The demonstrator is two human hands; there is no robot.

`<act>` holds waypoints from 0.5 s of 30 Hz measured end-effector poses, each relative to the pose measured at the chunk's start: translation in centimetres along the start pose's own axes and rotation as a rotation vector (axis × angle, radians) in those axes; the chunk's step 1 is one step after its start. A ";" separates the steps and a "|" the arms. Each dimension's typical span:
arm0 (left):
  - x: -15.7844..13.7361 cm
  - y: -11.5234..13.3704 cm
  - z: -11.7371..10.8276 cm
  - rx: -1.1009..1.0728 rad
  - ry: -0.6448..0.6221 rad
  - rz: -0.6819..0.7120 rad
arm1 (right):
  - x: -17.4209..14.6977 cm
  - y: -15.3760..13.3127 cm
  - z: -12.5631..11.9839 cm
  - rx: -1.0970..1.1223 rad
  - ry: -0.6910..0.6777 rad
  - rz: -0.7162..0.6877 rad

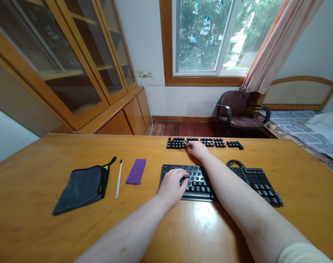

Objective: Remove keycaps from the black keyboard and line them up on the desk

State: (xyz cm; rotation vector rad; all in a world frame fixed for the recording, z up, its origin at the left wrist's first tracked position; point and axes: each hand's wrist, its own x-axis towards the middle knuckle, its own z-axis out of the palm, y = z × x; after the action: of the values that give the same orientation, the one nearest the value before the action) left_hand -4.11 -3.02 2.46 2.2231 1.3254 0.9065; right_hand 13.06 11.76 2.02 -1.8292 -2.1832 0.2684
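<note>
A black keyboard (200, 188) lies on the wooden table, with many keycaps off its upper left part and bare key mounts showing. My left hand (173, 183) rests over its left side, thumb and index finger curled close together; a dark bit shows between them, too small to make out. Beyond the keyboard, loose black keycaps (177, 143) stand in grouped rows near the table's far edge. Among these groups, my right hand (197, 149) pinches a small black keycap (187, 145). My right forearm crosses above the keyboard and hides part of its middle.
Left of the keyboard lie a purple cloth (136, 171), a white toothbrush (118, 179) with dark bristles, and a dark grey pouch (82, 188). A coiled black cable (235, 163) sits behind the keyboard. Past the table stand a chair (233, 109), a bed and a glass-fronted cabinet (81, 65).
</note>
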 end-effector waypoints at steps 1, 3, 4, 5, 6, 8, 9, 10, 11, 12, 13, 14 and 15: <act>0.0 0.0 0.0 -0.001 0.001 0.001 | 0.0 0.0 0.0 0.000 0.003 -0.003; 0.0 0.0 0.0 -0.004 0.002 0.002 | 0.0 0.0 0.0 0.002 0.011 -0.010; 0.0 0.0 0.0 -0.004 0.000 0.002 | 0.0 0.0 0.0 0.003 0.016 -0.009; 0.0 0.0 0.0 -0.004 -0.002 0.001 | 0.0 0.0 0.0 0.004 0.018 -0.006; 0.0 0.0 0.0 -0.004 -0.003 -0.001 | 0.0 0.0 0.0 0.005 0.019 0.000; 0.1 0.1 0.0 -0.004 -0.004 -0.003 | 0.0 0.0 0.0 0.006 0.014 0.008; 0.1 0.1 -0.1 -0.003 -0.002 -0.004 | 0.0 0.0 0.1 0.007 0.012 0.010; 0.1 0.1 -0.1 -0.003 0.000 -0.004 | 0.0 0.0 0.1 0.008 0.009 0.011; 0.1 0.1 -0.1 -0.002 0.002 -0.004 | 0.1 0.0 0.1 0.009 0.009 0.011; 0.1 0.1 -0.1 -0.001 0.002 -0.004 | 0.1 0.0 0.1 0.008 0.012 0.011; 0.1 0.1 -0.1 0.000 0.002 -0.004 | 0.1 0.0 0.1 0.007 0.015 0.010; 0.1 0.1 -0.1 0.001 0.000 -0.004 | 0.1 0.0 0.2 0.007 0.019 0.009; 0.1 0.1 -0.1 0.002 -0.002 -0.004 | 0.1 0.0 0.2 0.006 0.021 0.006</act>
State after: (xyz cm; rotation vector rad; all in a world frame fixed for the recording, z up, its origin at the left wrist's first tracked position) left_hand -4.04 -2.98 2.63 2.2214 1.3305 0.9013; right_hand 12.97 11.86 1.89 -1.8277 -2.1603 0.2553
